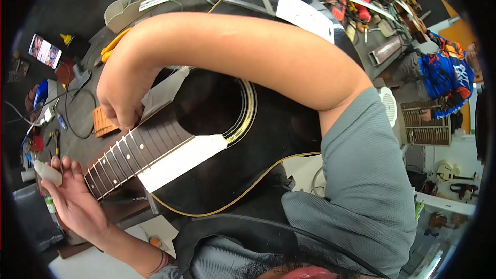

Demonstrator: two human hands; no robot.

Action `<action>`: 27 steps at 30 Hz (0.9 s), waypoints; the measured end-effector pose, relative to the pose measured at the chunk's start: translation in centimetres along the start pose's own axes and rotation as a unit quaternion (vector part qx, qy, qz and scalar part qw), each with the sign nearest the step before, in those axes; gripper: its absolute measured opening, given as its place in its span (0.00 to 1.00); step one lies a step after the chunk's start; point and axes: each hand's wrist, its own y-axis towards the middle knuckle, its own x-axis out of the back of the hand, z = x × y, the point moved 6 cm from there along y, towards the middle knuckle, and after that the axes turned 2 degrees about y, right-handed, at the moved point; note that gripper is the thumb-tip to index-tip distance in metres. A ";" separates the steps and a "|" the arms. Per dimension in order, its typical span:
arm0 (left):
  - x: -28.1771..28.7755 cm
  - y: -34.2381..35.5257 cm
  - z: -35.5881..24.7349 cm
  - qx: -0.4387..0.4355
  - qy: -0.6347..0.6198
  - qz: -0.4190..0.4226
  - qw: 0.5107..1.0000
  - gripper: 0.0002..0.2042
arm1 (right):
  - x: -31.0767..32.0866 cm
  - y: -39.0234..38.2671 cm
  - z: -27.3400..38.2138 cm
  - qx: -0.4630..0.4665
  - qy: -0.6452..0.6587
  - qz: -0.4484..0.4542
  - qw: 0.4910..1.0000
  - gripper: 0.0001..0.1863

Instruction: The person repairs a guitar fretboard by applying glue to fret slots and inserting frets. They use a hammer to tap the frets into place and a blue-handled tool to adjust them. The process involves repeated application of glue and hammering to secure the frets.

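A black acoustic guitar [289, 119] lies across the bench in front of me, its neck toward the left. Metal frets cross the dark fretboard [124, 157], while bare slots show nearer the soundhole. White masking sheets [181, 163] cover the top along the fretboard's sides. My right hand [124, 93] reaches over the guitar, fingertips pinched together at the fretboard's far edge; whatever they hold is hidden. Beside the neck at lower left, my left hand [77, 204] is palm up, with a small white squeeze bottle [50, 172] between thumb and fingers.
Near my right hand lie an orange slotted block [105, 121] and an orange-handled tool [111, 47]. A lit phone [45, 51] stands at far left. Tools clutter the back bench, including red-handled ones [361, 8]. A person [447, 75] in a blue-and-orange jacket is at right.
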 end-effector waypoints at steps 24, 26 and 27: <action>-7.0 0.5 -0.1 -0.004 0.205 -0.085 0.975 0.29 | -0.7 2.3 -2.0 0.009 0.041 0.066 0.997 0.28; -4.2 0.6 -0.6 -0.037 0.225 -0.003 0.974 0.29 | -0.5 1.9 -1.5 0.014 0.038 0.053 0.998 0.29; -3.0 0.4 -0.7 -0.054 0.232 0.036 0.971 0.29 | -0.5 2.1 -1.3 0.018 0.037 0.054 0.998 0.29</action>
